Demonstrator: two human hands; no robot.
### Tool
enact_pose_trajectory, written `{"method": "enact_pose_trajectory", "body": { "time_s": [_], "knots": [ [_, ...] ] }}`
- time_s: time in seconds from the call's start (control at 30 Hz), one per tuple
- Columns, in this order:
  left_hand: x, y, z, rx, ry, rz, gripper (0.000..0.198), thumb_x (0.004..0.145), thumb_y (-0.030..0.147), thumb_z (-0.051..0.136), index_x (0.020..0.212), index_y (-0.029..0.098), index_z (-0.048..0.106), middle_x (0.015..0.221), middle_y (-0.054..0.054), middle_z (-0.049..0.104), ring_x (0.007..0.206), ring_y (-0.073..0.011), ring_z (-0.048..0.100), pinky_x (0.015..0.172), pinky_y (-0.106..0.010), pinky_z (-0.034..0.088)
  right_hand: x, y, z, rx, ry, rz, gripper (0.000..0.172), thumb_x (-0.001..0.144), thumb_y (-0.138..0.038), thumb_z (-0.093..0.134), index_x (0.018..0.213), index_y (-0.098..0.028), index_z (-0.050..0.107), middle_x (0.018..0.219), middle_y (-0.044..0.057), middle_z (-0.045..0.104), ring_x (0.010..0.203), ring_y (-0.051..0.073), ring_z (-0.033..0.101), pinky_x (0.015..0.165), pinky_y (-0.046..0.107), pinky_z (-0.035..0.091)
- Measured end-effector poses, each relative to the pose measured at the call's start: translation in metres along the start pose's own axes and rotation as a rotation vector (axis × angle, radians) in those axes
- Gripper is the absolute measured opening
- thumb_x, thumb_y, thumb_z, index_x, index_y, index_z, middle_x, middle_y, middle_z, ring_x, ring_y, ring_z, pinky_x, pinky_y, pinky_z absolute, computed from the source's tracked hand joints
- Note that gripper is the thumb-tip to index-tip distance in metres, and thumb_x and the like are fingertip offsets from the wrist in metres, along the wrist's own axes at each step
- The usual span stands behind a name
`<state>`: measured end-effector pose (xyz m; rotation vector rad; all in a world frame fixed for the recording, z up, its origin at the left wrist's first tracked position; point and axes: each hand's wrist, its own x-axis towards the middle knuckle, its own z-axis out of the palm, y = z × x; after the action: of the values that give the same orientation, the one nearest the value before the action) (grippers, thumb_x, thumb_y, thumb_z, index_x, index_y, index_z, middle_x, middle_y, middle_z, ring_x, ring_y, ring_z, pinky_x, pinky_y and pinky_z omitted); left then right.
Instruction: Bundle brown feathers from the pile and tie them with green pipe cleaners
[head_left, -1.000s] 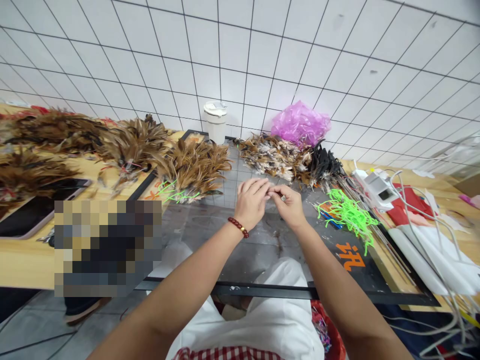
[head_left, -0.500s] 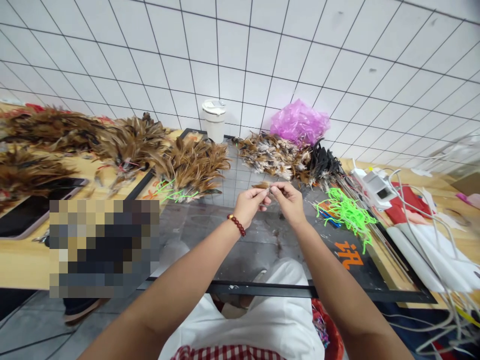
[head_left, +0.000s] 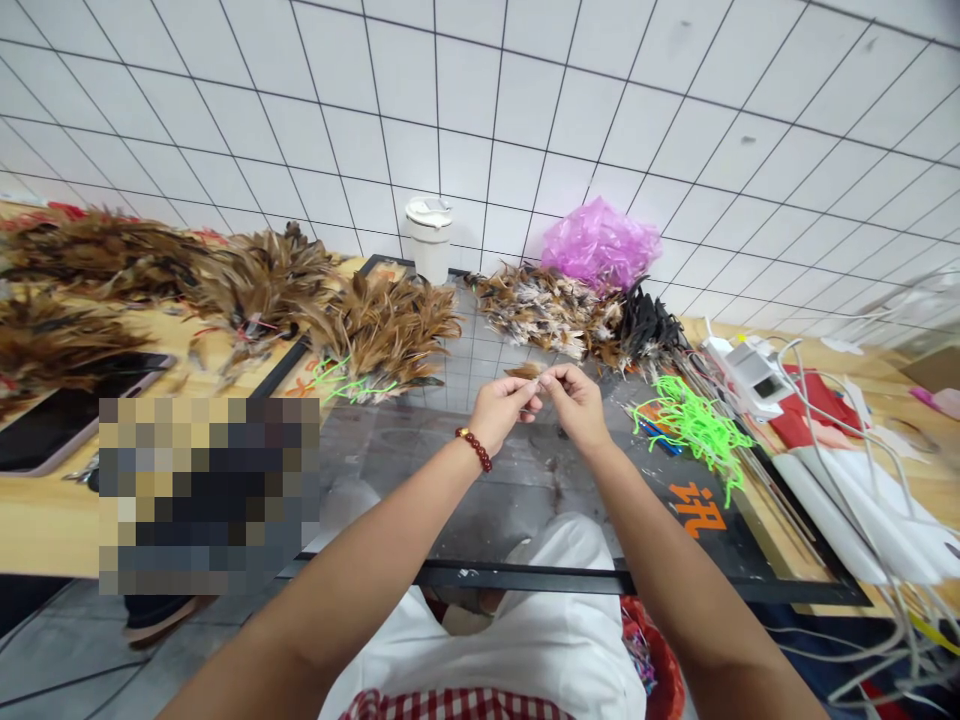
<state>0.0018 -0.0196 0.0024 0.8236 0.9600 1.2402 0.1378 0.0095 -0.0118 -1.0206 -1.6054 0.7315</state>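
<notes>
Over the dark glass panel (head_left: pixel 450 460), my left hand (head_left: pixel 504 408) and my right hand (head_left: pixel 576 400) meet fingertip to fingertip, both pinched closed. A small brown feather (head_left: pixel 523 370) sticks out beyond the left fingers, its base hidden in the pinch. The right fingertips close at the feather's base; what exactly they grip is too small to make out. Beyond my hands lies a pile of short mottled feathers (head_left: pixel 551 312), with black feathers (head_left: pixel 649 325) at its right end. Long brown feathers (head_left: pixel 386 325), some with green ties, lie to the left.
Bright green strings (head_left: pixel 694 430) lie right of my hands. A white lidded cup (head_left: pixel 430 240) and a pink plastic bag (head_left: pixel 600 245) stand by the tiled wall. More feather bundles (head_left: pixel 255 275) and a phone (head_left: pixel 67 420) are left; a white device (head_left: pixel 754 375) with cables is right.
Almost nothing differs. My right hand's fingers have shifted very slightly at the feather's base; both hands stay pinched together in the same place.
</notes>
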Motion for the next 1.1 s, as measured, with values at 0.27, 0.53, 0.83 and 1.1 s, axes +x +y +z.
{"method": "enact_pose_trajectory", "body": {
  "time_s": [0.27, 0.53, 0.83, 1.1],
  "knots": [
    [-0.0006, 0.0009, 0.0010, 0.005, 0.028, 0.001, 0.013, 0.075, 0.022, 0.067, 0.072, 0.009, 0.065, 0.059, -0.002, 0.060, 0.050, -0.0077, 0.054, 0.051, -0.022, 0.045, 0.0011, -0.0020, -0.0003, 0.207, 0.012, 0.118, 0.024, 0.077, -0.043, 0.066, 0.081, -0.020, 0.061, 0.070, -0.002, 0.058, 0.064, 0.011, 0.051, 0.064, 0.025, 0.043],
    [-0.0005, -0.0003, 0.0006, 0.026, 0.018, 0.009, 0.015, 0.074, 0.024, 0.068, 0.071, 0.010, 0.065, 0.059, -0.003, 0.061, 0.050, -0.0082, 0.054, 0.052, -0.022, 0.045, 0.0003, -0.0024, 0.0020, 0.202, -0.059, 0.093, 0.022, 0.077, -0.041, 0.066, 0.078, -0.020, 0.061, 0.073, 0.000, 0.060, 0.069, 0.013, 0.055, 0.069, 0.027, 0.045],
    [-0.0006, -0.0003, 0.0015, 0.032, 0.026, 0.004, 0.015, 0.073, 0.023, 0.069, 0.070, 0.010, 0.065, 0.058, -0.003, 0.061, 0.051, -0.0085, 0.054, 0.051, -0.022, 0.045, 0.0014, -0.0003, 0.0015, 0.243, -0.011, 0.118, 0.021, 0.076, -0.040, 0.067, 0.077, -0.020, 0.062, 0.069, -0.003, 0.057, 0.062, 0.010, 0.050, 0.062, 0.025, 0.042],
    [-0.0009, 0.0001, 0.0015, 0.041, 0.024, -0.005, 0.012, 0.076, 0.020, 0.064, 0.069, 0.010, 0.065, 0.057, -0.002, 0.061, 0.048, -0.0077, 0.053, 0.051, -0.022, 0.044, 0.0017, 0.0009, -0.0014, 0.188, 0.014, 0.031, 0.019, 0.079, -0.038, 0.066, 0.091, -0.024, 0.070, 0.091, 0.003, 0.065, 0.082, 0.015, 0.059, 0.071, 0.029, 0.048]
  ]
}}
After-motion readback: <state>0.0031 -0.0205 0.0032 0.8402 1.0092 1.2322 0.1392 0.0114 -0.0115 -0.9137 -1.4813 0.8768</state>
